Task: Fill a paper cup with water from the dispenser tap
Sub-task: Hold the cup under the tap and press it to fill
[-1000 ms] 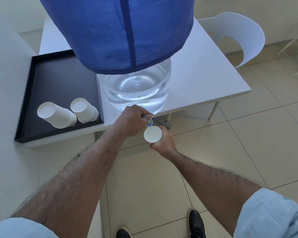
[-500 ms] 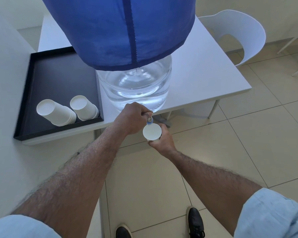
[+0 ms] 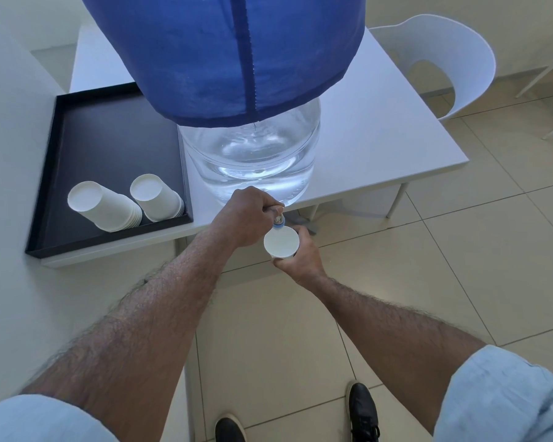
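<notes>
A clear water jug [image 3: 253,157] under a blue cloth cover [image 3: 224,52] stands near the front edge of a white table [image 3: 380,132]. Its small tap [image 3: 279,220] juts out over the edge. My left hand [image 3: 246,218] is closed around the tap's handle. Just below the spout, my right hand [image 3: 300,260] holds a white paper cup [image 3: 281,242] upright from underneath. The cup's inside looks white; I cannot tell how much water is in it.
A black tray [image 3: 109,148] on the table's left holds two lying stacks of white paper cups [image 3: 104,205]. A white chair [image 3: 444,62] stands behind the table at right. A pale wall runs along the left. My black shoes [image 3: 363,406] are on the tiled floor.
Both hands hold the same places at the tap and cup. Only the view has shifted slightly.
</notes>
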The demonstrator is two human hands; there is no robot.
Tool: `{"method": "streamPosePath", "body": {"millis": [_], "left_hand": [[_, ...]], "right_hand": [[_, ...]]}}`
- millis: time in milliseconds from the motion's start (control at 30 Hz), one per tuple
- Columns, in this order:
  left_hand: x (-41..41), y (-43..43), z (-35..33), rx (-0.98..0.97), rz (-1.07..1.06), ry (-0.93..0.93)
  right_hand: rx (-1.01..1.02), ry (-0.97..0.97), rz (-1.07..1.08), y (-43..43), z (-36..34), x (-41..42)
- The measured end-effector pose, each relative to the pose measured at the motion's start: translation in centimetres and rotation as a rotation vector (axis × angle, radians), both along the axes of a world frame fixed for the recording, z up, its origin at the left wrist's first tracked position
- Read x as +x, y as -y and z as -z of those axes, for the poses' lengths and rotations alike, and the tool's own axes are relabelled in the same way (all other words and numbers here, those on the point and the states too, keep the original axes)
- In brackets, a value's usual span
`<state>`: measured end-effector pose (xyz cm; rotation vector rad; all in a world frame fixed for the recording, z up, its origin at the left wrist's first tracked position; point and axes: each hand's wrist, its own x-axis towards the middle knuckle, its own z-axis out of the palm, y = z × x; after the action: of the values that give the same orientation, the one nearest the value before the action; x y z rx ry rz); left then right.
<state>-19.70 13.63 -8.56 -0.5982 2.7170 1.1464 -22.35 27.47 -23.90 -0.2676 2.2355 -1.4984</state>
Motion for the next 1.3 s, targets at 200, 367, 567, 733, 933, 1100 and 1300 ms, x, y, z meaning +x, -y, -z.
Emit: {"method": "streamPosePath", "body": {"millis": [200, 367, 567, 733, 933, 1100, 1300], "left_hand": [[0.0, 0.1, -0.1, 0.002, -0.006, 0.006], [0.0, 0.2, 0.0, -0.002, -0.007, 0.007], [0.0, -0.1, 0.0, 0.002, -0.019, 0.013], [0.1, -0.2, -0.2, 0.008, -0.019, 0.015], [0.1, -0.2, -0.4, -0.001, -0.020, 0.012], [0.2, -0.2, -0.5, -0.017, -0.015, 0.011], [0.1, -0.2, -0.5, -0.002, -0.004, 0.018]], "right_hand": [[-0.004, -0.003, -0.010, 0.1, -0.2, -0.1], [-0.022, -0.028, -0.019, 0.0, -0.1, 0.0], [-0.024, -0.050, -0.023, -0.3, -0.2, 0.2], [-0.017, -0.065, -0.027, -0.2, -0.5, 0.3], [-0.015, -0.078, -0.035, 0.2, -0.9, 0.3], [-0.023, -0.076, -0.032, 0.3, -1.2, 0.3], [-0.043, -0.067, -0.028, -0.1, -1.8, 0.2]]}}
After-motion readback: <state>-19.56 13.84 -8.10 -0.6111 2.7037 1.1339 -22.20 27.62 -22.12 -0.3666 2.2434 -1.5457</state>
